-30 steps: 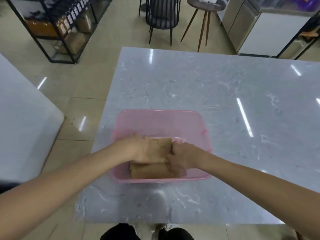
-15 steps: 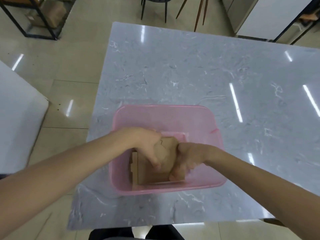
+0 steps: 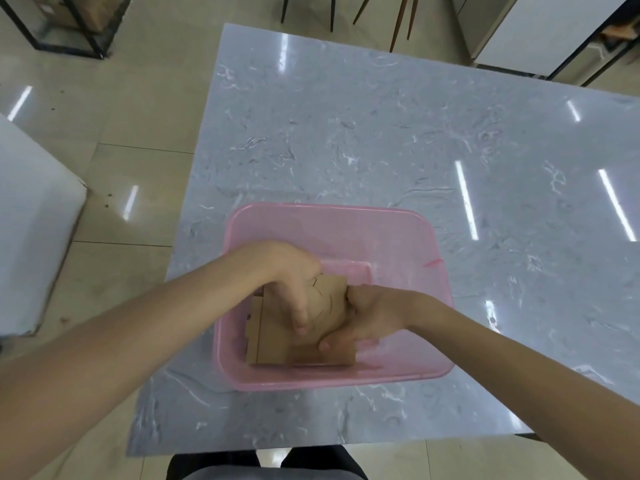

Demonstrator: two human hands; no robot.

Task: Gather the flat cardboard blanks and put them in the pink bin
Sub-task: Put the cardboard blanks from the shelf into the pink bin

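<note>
From the head view, we have both hands inside the pink bin (image 3: 332, 216) at lower centre of the frame. Our left hand (image 3: 287, 282) lies spread on top of the cardboard blanks (image 3: 277, 341), and our right hand (image 3: 367, 317) grips their right edge. We judge this the placing step; next we let go and lift clear of the tabletop (image 3: 381, 126).
</note>
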